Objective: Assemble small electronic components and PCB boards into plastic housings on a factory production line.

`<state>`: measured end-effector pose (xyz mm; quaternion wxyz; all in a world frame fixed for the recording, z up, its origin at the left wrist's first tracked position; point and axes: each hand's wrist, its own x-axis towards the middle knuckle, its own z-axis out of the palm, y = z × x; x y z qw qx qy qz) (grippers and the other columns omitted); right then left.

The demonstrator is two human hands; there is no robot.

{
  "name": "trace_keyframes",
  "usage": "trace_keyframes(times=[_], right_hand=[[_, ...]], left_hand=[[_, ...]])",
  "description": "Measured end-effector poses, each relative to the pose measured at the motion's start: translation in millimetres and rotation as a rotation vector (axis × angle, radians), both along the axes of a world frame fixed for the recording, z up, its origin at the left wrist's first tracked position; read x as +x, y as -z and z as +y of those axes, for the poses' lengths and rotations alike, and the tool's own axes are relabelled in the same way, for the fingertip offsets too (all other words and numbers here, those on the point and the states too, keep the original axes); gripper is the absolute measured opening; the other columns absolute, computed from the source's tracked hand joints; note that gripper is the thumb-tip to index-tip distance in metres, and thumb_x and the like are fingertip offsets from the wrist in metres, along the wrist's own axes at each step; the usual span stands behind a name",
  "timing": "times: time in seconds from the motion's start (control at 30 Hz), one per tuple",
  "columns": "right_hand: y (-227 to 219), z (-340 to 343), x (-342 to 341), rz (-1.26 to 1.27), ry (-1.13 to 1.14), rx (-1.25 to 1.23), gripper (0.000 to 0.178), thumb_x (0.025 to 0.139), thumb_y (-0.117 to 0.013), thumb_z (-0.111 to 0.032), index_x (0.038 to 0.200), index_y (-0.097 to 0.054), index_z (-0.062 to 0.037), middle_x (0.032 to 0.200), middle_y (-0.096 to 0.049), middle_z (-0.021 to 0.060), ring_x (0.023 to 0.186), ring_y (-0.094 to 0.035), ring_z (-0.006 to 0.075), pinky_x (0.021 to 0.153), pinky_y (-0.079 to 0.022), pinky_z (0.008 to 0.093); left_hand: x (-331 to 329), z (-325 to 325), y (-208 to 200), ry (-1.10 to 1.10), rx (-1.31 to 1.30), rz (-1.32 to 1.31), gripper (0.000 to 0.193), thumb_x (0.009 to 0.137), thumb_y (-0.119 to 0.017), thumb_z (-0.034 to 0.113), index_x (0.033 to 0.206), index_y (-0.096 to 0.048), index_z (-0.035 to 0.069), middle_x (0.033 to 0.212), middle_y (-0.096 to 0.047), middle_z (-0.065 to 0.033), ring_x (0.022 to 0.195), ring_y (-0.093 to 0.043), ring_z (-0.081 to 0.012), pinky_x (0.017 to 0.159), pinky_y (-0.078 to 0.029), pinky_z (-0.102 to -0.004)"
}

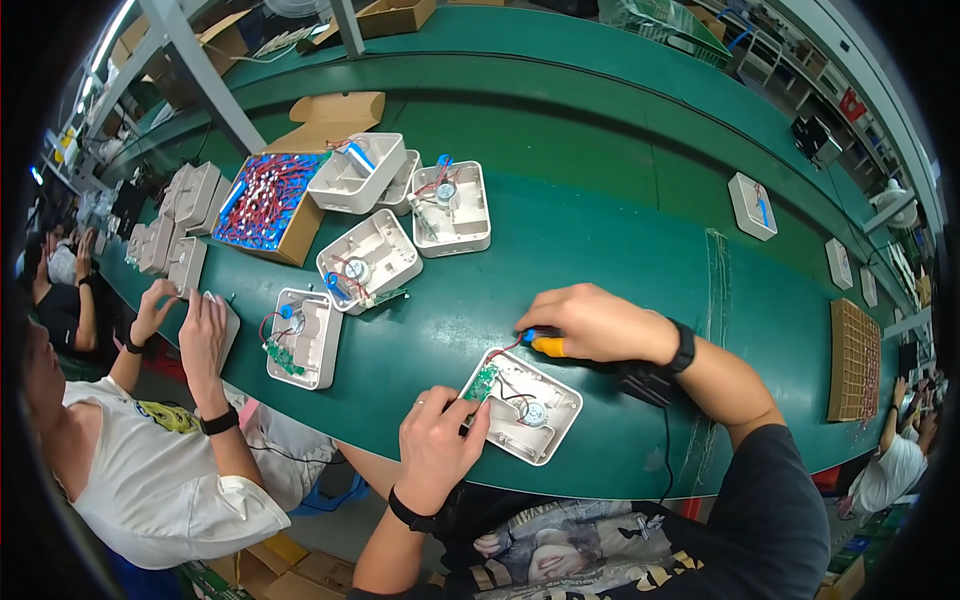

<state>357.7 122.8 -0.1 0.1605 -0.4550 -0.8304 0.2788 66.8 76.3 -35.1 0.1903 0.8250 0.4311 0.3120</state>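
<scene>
Green worktop (600, 240): one white housing (560, 402); left hand (440, 440), fingers gripping its rim; right hand (595, 325), fingers pinching a blue wired part (529, 337).

The workbench (610, 230) is deep green, and the near housing (520, 443) is off-white, with a bright green circuit board (484, 382), a silvery-grey round part (535, 413) and dark wires (514, 393). Beside the right hand (595, 322) show a blue piece (530, 336) and a yellow-orange piece (549, 347). The left wristband (410, 512) and right wristband (683, 346) are black; the person's shirt (770, 490) is charcoal, with a grey print and cream-yellow patches. The cardboard box (292, 238) is brown, its contents (268, 198) a tangle of blue, red and white. The co-worker's shirt (150, 490) is white with a yellow-and-dark print
</scene>
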Motion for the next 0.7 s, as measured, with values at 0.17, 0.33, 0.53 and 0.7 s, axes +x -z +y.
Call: trace_keyframes(times=[0.17, 0.33, 0.53, 0.7], right_hand=[[-32, -19, -10, 0.223, 0.099, -0.353, 0.026, 0.098, -0.074, -0.011, 0.123, -0.076, -0.0049, 0.100, -0.075, 0.0080, 0.089, -0.072, 0.0169, 0.077, -0.059, 0.0329], [-15, -29, -12, 0.513, 0.139, -0.632, 0.024, 0.102, -0.073, -0.009, 0.126, -0.074, -0.0042, 0.102, -0.073, 0.0014, 0.092, -0.065, 0.0067, 0.080, -0.056, 0.0269], [-3, -29, 7, 0.559, 0.053, -0.681, 0.023, 0.104, -0.072, -0.005, 0.127, -0.074, -0.0029, 0.109, -0.072, -0.0006, 0.096, -0.064, 0.0068, 0.083, -0.055, 0.0259], [5, -36, 12, 0.713, 0.008, -0.722, 0.021, 0.106, -0.071, -0.009, 0.127, -0.074, -0.0022, 0.118, -0.072, 0.0013, 0.098, -0.066, 0.0085, 0.085, -0.056, 0.0281]], left_hand=[[-2, 2, 2, 0.010, 0.007, 0.003, 0.011, 0.084, -0.087, 0.009, 0.082, -0.077, 0.003, 0.086, -0.065, -0.0092, 0.076, -0.067, -0.0300, 0.066, -0.055, -0.0412], [-1, 2, 3, 0.016, -0.006, -0.002, 0.011, 0.084, -0.087, 0.009, 0.082, -0.077, 0.003, 0.087, -0.066, -0.0095, 0.077, -0.068, -0.0300, 0.065, -0.055, -0.0413], [-2, 1, 3, 0.011, -0.005, -0.009, 0.011, 0.084, -0.087, 0.009, 0.082, -0.077, 0.003, 0.087, -0.066, -0.0097, 0.077, -0.068, -0.0300, 0.065, -0.055, -0.0413], [-2, 2, 2, 0.015, -0.009, -0.010, 0.011, 0.085, -0.087, 0.009, 0.082, -0.077, 0.003, 0.087, -0.066, -0.0096, 0.077, -0.067, -0.0301, 0.065, -0.055, -0.0418]])
